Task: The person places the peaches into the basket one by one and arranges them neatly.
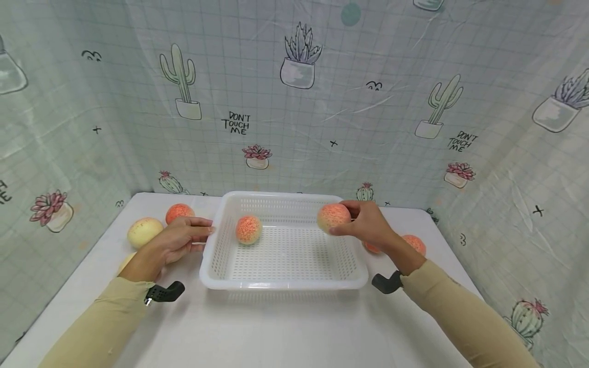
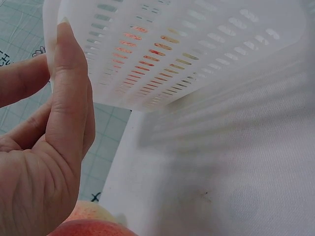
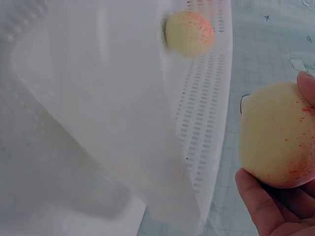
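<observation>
Loading step, as I judge it: my right hand (image 1: 370,222) holds a peach (image 1: 330,219), basket (image 1: 285,284) below and leftward — left hand (image 1: 181,237) touching its opposite end, grip unclear — the next move calling for lowering, then gentle release.

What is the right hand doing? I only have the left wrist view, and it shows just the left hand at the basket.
Observer: The right hand holds a peach up at the right end of the basket, as the head view shows it.
Operator: How many are already inside? I can't count from here.
Observer: Just one, a second peach, near the left end.
</observation>
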`<state>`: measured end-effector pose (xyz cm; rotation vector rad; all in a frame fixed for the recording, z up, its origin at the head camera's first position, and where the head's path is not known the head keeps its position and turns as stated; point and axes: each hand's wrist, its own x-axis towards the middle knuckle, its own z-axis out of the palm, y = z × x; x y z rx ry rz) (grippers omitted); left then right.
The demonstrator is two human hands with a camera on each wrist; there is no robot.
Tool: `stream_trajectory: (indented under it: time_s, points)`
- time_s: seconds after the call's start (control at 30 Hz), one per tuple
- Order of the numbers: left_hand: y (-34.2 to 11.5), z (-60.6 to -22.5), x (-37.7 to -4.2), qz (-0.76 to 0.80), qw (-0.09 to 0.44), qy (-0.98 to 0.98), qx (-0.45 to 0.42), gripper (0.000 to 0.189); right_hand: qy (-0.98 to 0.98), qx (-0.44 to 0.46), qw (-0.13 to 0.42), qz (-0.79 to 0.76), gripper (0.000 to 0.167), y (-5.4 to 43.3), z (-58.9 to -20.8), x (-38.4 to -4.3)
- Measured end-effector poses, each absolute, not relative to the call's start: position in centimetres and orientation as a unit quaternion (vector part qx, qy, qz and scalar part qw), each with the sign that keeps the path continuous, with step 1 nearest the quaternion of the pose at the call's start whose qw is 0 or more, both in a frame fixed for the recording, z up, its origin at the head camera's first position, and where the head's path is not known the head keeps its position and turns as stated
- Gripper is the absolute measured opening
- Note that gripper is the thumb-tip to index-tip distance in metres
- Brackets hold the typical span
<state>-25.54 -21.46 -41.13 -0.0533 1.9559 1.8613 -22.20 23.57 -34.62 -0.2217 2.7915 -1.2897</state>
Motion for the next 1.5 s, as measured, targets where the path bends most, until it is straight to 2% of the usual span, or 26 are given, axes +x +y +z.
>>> stream_trajectory:
  time_s: [0.3,0.53,0.8,1.23,1.5]
  points:
    - [-21.5,-41.2,-25.5,0.67,0.218,0.709,-0.021,0.061,0.9,-0.076,0.052,-0.427,0.076,22.4,-34.4,-22.7]
    - [-21.6,-41.4,-25.6,0.668,0.218,0.711,-0.028,0.064,0.903,-0.1,0.048,-0.416,0.077,21.6,-34.1,-23.2]
    - [-21.6,-41.3,-25.7,0.669,0.217,0.711,-0.02,0.059,0.9,-0.1,0.053,-0.422,0.074,20.7,-34.0,-23.7]
    - [-21.5,-41.4,-25.5,0.667,0.218,0.712,-0.026,0.062,0.895,-0.096,0.068,-0.43,0.071,19.4,-34.2,-24.3]
    - [-21.5,-41.3,-25.7,0.666,0.217,0.713,-0.017,0.059,0.889,-0.122,0.066,-0.436,0.069,18.8,-34.5,-24.8]
